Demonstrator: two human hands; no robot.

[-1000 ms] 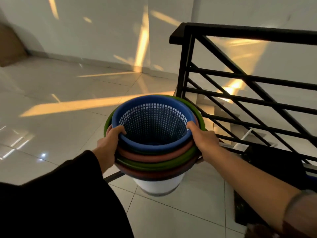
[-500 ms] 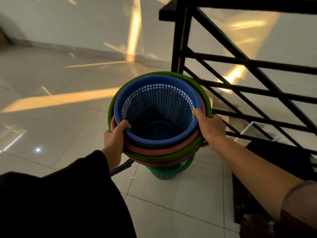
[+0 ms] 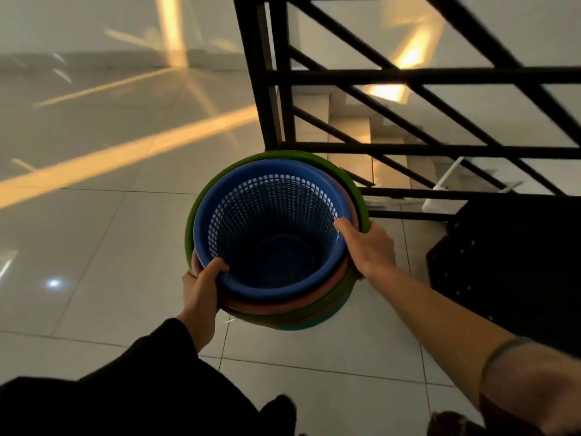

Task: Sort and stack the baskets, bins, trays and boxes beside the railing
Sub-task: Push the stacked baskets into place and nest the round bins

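1. We observe a nested stack of round plastic baskets (image 3: 276,306) held above the tiled floor (image 3: 94,247), just in front of the black metal railing (image 3: 408,149).
2. The innermost piece is a blue mesh basket (image 3: 270,221) with perforated walls and a solid bottom. Its rim sits highest in the stack.
3. Below the blue rim we count a reddish-pink rim (image 3: 283,306) and a green rim (image 3: 352,187). More rims show at the underside, one of them teal-green; how many there are we cannot tell.
4. The stack is tilted, with its opening turned toward the camera.
5. The left hand (image 3: 201,291) grasps the stack at its near-left side. The thumb is hooked over the blue rim and the other fingers are hidden beneath the rims.
6. The right hand (image 3: 367,247) grasps the stack at its right side, with a thumb tip lying over the blue rim and the palm against the outer rims.
7. The left arm wears a dark sleeve (image 3: 141,379); the right forearm is bare up to a rolled cuff.
8. A dark perforated crate (image 3: 503,278) stands on the floor to the right of the stack, beside the railing and apart from the baskets.
9. Behind the railing we see pale stair steps (image 3: 349,127) and a white bar-shaped object (image 3: 446,180), not identifiable.
10. Warm light streaks cross the floor at left.
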